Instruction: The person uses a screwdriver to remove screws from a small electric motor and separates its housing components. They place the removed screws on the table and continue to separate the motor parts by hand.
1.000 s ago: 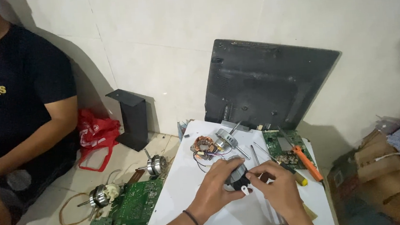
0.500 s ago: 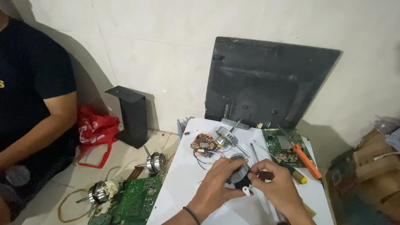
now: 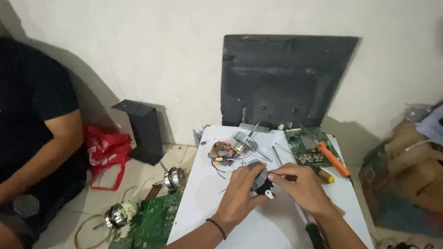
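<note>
We clamp the small motor (image 3: pixel 260 178) with the left hand (image 3: pixel 240 194); right hand (image 3: pixel 300 187) fingers pinch its edge. Keep it over the white board (image 3: pixel 213 215), supporting the wires.

A single head-worn camera looks forward and down from above the white table (image 3: pixel 272 231), near its front edge. It faces the wall, where a dark panel (image 3: pixel 284 80) leans behind the table. Floor left of the table and boxes right of it fall within view.
</note>
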